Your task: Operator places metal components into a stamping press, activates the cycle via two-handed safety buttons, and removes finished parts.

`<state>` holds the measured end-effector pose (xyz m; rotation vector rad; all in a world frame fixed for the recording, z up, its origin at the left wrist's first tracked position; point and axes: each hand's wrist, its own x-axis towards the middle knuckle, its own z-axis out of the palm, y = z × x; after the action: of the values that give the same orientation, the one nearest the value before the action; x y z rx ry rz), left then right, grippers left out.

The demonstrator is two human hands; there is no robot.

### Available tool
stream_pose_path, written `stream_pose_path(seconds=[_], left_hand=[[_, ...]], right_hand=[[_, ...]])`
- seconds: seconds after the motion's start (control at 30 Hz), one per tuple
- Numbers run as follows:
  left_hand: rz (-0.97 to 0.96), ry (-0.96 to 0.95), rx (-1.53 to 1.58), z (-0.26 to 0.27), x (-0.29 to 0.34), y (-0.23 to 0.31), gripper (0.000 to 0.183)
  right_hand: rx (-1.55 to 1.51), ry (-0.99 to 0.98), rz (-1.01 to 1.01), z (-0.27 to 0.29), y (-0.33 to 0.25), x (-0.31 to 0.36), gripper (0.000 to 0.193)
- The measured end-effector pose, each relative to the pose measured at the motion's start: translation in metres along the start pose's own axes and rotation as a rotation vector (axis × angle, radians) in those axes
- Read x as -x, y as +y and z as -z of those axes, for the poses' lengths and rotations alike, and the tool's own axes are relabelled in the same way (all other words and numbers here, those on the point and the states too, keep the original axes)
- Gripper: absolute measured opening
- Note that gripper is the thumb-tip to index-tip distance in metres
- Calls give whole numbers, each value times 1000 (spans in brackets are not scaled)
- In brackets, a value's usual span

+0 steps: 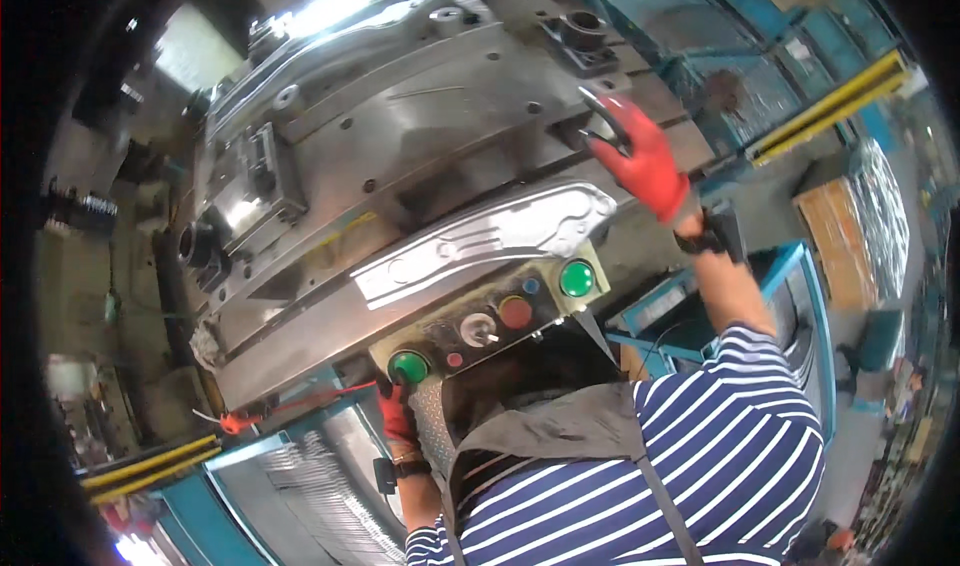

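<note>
My left hand [397, 411], in a red glove with dark fingertips, reaches up to the left green push button [408, 366] of a control box [455, 341]. Its fingers look stretched out against that button and hold nothing. Raised at the right is my right hand [645, 161], gloved the same way, fingers apart and nothing in them. It is near the front right of a big steel press die [430, 96]. Between the die and the control box lies a long, shiny pressed sheet-metal part [480, 241]. The right green push button [577, 279] is untouched.
The control box also carries a red button [515, 312] and a selector switch [479, 330]. Yellow guard bars [830, 106] stand at both sides. Blue metal racks [815, 326] are at the right, near a plastic-wrapped cardboard box [838, 241]. Stacked metal sheets [330, 486] lie at lower left.
</note>
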<state>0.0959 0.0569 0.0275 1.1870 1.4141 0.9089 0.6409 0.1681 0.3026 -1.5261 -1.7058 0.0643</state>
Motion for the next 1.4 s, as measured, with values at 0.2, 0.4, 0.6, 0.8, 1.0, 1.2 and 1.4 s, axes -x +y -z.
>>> stream_pose_path(seconds=[0.2, 0.4, 0.6, 0.8, 1.0, 1.2, 1.4], left_hand=[[228, 135, -62, -9, -15, 29, 63], [302, 5, 90, -7, -26, 16, 71], [296, 163, -132, -7, -39, -16, 80], [296, 181, -193, -22, -19, 40, 75], [277, 197, -112, -23, -25, 38, 75], [250, 178, -245, -8, -31, -5, 74], [277, 185, -431, -2, -38, -19, 79]], right_hand=[[-471, 83, -813, -37, 79, 194, 42], [-360, -408, -770, -118, 97, 262, 83], [-522, -435, -740, -129, 107, 261, 78], [-381, -373, -684, -128, 100, 254, 74], [-330, -400, -697, -125, 84, 244, 73], [-343, -394, -617, -114, 73, 238, 66], [-329, -340, -633, -113, 68, 236, 61]])
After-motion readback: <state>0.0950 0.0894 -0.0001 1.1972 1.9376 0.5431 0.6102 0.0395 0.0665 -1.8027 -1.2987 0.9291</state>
